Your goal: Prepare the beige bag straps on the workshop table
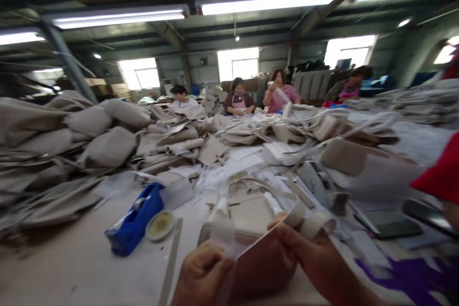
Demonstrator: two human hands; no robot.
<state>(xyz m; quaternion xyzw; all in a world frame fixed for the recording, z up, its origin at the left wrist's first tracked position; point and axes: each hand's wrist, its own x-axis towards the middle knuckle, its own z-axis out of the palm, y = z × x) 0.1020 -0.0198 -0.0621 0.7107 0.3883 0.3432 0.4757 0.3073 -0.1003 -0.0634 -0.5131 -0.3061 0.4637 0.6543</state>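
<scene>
A beige handbag (251, 215) stands on the table right in front of me, with a strap looped behind it. My right hand (311, 256) grips the edge of the bag's raised flap (265, 265), which looks dark reddish-brown in shadow. Between the curled fingers of my left hand (206, 265) is a strip of thin white paper (223, 229), lying against the bag's left front. A pale strap (317, 224) curves beside my right hand. Part of the bag is hidden behind the flap and my hands.
Left of the bag are a blue tape dispenser (134, 222) and a small round dish (160, 225). Piles of beige bag pieces (103, 143) cover the far table. A phone (390, 224) and purple material (409, 272) lie right. Several people sit beyond; a red-clad person (442, 167) is close right.
</scene>
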